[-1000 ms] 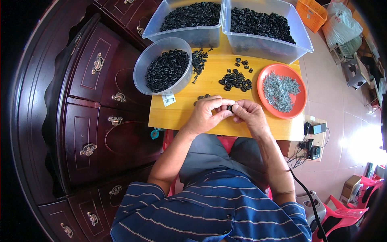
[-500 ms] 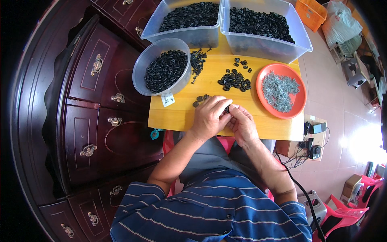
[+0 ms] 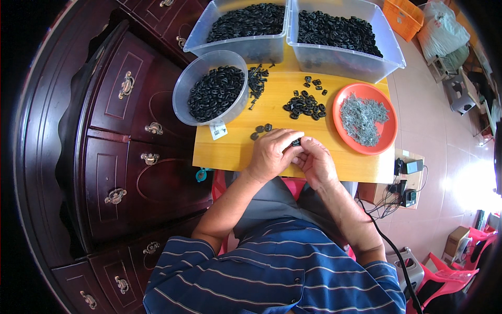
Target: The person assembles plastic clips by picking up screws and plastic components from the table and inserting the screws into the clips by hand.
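Between the fingertips of both hands, close to the table's near edge, is a small black plastic piece (image 3: 296, 142), largely covered by the fingers. My left hand (image 3: 271, 153) pinches it from the left, fingers curled. From the other side my right hand (image 3: 317, 161) grips it with thumb and forefinger. Several loose black oval pieces (image 3: 305, 105) lie in a pile beyond the hands. A few dark discs (image 3: 260, 131) rest just past my left hand. To the right, an orange-red plate (image 3: 342, 132) carries a heap of thin silvery metal bits (image 3: 364, 120).
Two clear bins (image 3: 340, 64) full of black parts stand at the table's far side. A round clear tub (image 3: 180, 111) of black rings sits at the left, beside dark screw-like pieces (image 3: 257, 82). The yellow table (image 3: 225, 152) adjoins a dark wooden cabinet (image 3: 112, 172).
Both hands stay together at nearly the same spot, and the fingers have shifted slightly around the black piece. The view has moved a little; the other things lie as before.
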Demonstrator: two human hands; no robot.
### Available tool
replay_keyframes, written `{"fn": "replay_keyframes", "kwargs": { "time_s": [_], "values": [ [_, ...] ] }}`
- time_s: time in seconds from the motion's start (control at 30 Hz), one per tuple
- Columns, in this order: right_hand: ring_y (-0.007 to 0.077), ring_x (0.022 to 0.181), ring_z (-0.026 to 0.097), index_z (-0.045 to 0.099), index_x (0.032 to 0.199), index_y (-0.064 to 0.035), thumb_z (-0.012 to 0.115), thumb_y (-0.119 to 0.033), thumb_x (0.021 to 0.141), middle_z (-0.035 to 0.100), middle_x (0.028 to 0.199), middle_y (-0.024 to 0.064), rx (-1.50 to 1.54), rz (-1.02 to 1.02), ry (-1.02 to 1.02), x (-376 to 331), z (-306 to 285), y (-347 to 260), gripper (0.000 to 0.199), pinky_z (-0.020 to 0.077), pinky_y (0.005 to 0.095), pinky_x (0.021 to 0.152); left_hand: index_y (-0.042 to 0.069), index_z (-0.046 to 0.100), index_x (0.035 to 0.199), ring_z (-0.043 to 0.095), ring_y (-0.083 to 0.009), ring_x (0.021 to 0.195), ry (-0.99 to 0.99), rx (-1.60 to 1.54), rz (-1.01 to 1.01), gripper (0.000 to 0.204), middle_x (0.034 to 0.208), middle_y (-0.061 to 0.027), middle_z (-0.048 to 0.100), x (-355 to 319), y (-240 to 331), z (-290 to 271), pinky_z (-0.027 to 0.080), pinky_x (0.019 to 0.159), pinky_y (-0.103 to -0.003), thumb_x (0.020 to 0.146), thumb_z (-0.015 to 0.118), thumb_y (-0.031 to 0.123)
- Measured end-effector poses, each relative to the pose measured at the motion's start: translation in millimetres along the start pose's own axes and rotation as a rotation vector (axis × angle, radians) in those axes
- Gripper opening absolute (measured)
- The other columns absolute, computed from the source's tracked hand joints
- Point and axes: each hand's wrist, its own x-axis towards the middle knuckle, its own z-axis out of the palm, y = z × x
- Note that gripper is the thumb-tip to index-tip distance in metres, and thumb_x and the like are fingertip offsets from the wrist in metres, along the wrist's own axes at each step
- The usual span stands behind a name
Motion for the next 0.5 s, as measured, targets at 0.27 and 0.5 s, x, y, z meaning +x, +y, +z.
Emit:
{"fn": "replay_keyframes", "kwargs": {
  "time_s": [0.27, 0.5],
  "values": [
    [0.0147, 0.085, 0.070, 0.067, 0.107, -0.0072, 0.058, -0.019, 0.106, 0.072, 0.093, 0.0050, 0.012, 0.016, -0.014, 1.8, -2.8, 0.0, 0.015, 0.0583, 0.0316, 0.083, 0.004, 0.070, 0.110, 0.072, -0.0336, 0.089, 0.001, -0.021, 0.001, 0.031, 0.098, -0.0130, 0.074, -0.2, -1.7, 0.0, 0.058, 0.077, -0.041, 0.082, 0.081, 0.010],
    [0.0151, 0.085, 0.070, 0.067, 0.107, -0.0070, 0.057, -0.019, 0.107, 0.072, 0.094, 0.0050, -0.002, 0.018, 0.012, 1.7, -1.9, 0.6, 0.016, 0.0588, 0.0311, 0.082, 0.004, 0.071, 0.108, 0.072, -0.0336, 0.089, 0.007, -0.043, -0.010, 0.028, 0.098, -0.0134, 0.074, 0.3, -0.8, -1.6, 0.058, 0.076, -0.041, 0.082, 0.081, 0.009]
  ]
}}
